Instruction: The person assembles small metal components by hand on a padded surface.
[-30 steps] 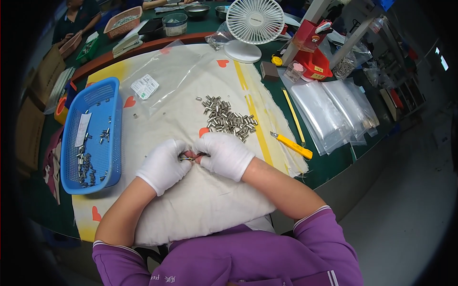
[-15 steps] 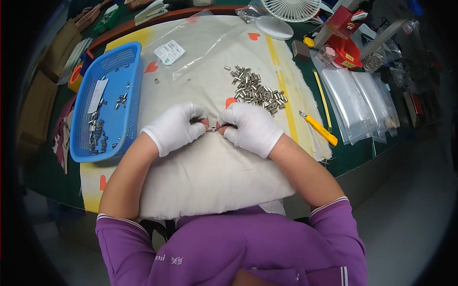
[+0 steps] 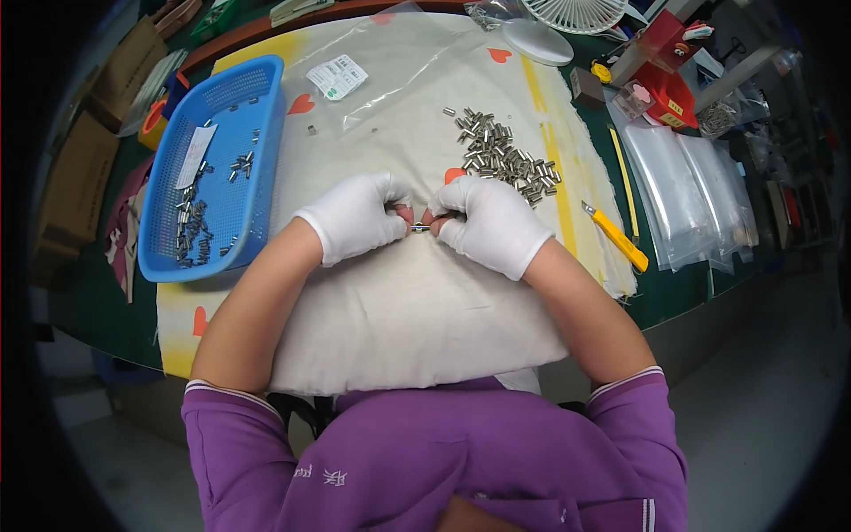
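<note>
Both my hands wear white gloves with bare fingertips and meet over a cream cloth point(image 3: 417, 310). My left hand point(image 3: 359, 217) and my right hand point(image 3: 487, 222) pinch a small metal cylinder point(image 3: 419, 228) between their fingertips, one hand at each end. A loose pile of small metal cylinders point(image 3: 505, 160) lies just beyond my right hand. To my left stands a blue mesh basket point(image 3: 257, 89) with several of the same metal pieces and a white slip of paper in it.
A yellow utility knife point(image 3: 616, 238) lies right of my right arm. Clear plastic bags point(image 3: 700, 195) are stacked further right, a clear bag with a white label point(image 3: 341, 75) lies ahead. A white fan base point(image 3: 539, 42) and a red tool point(image 3: 665, 75) stand at the back.
The view has tilted down and closer, so the table's things sit higher in the picture. My hands stay together on the small metal piece.
</note>
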The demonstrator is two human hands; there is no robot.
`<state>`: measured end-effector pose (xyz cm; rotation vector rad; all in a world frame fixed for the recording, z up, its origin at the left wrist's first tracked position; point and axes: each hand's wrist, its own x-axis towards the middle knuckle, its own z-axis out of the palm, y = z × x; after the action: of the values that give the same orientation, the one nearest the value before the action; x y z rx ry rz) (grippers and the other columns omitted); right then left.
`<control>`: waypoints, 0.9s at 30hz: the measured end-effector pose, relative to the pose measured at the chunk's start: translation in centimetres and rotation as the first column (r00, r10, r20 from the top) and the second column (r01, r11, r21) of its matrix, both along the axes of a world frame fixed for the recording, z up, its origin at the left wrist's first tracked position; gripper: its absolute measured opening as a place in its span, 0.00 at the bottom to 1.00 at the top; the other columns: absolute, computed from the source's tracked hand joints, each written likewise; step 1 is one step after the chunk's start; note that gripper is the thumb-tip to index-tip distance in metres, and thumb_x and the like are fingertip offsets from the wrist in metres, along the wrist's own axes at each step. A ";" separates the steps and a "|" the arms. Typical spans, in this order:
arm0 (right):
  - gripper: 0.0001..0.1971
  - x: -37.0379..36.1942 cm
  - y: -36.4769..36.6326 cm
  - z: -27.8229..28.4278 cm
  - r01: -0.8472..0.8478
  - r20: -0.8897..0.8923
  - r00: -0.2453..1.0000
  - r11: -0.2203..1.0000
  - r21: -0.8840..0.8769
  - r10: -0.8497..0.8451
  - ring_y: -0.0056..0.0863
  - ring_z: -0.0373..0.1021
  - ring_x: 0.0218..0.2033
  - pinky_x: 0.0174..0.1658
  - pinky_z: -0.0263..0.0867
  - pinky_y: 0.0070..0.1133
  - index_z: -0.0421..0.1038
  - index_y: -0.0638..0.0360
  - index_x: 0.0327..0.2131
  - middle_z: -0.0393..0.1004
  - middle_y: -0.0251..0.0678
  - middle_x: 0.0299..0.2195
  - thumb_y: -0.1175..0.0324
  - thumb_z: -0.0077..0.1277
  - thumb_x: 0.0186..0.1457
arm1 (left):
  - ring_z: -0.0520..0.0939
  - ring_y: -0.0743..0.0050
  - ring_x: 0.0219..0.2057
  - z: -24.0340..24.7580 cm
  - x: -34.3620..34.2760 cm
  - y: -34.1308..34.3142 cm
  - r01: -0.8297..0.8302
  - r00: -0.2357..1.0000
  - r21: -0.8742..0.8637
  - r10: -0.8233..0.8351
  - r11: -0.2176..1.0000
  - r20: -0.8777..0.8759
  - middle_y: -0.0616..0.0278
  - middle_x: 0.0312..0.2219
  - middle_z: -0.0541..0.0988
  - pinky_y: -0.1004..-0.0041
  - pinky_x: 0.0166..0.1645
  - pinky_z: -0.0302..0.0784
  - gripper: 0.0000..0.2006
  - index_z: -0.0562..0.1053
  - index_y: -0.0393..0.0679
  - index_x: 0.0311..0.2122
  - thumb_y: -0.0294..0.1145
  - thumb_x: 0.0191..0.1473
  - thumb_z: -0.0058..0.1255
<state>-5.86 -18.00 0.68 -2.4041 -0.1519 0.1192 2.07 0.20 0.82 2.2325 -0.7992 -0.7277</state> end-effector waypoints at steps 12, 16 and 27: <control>0.10 4.9 1.1 3.2 -0.235 -0.434 0.898 0.910 -0.342 0.069 0.34 0.74 0.29 0.36 0.69 0.24 0.79 0.54 0.30 0.78 0.40 0.27 0.68 0.60 0.39 | 0.76 0.66 0.23 2.9 2.0 -3.1 0.197 0.977 0.419 -0.211 0.886 -0.015 0.58 0.20 0.77 0.70 0.30 0.71 0.06 0.75 0.43 0.24 0.29 0.37 0.58; 0.10 5.5 1.5 3.3 -0.285 -0.466 0.882 0.860 -0.422 0.064 0.34 0.74 0.31 0.37 0.69 0.24 0.79 0.53 0.31 0.78 0.41 0.28 0.67 0.59 0.41 | 0.75 0.68 0.22 3.0 1.6 -2.8 0.171 0.981 0.432 -0.194 0.885 0.008 0.59 0.19 0.76 0.71 0.30 0.71 0.07 0.75 0.43 0.24 0.30 0.36 0.59; 0.06 -0.6 0.3 -0.6 -0.009 0.147 0.989 0.995 -0.095 0.023 0.43 0.70 0.30 0.35 0.67 0.29 0.74 0.61 0.29 0.72 0.45 0.28 0.70 0.54 0.46 | 0.75 0.57 0.30 -2.5 -1.4 1.3 0.083 0.937 -0.223 0.000 0.971 0.349 0.52 0.27 0.74 0.68 0.38 0.71 0.05 0.73 0.37 0.30 0.27 0.47 0.52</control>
<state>-6.43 -17.73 0.05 -2.5062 -0.2394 -0.0460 0.66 1.50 -1.66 2.1564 -1.0470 -0.2384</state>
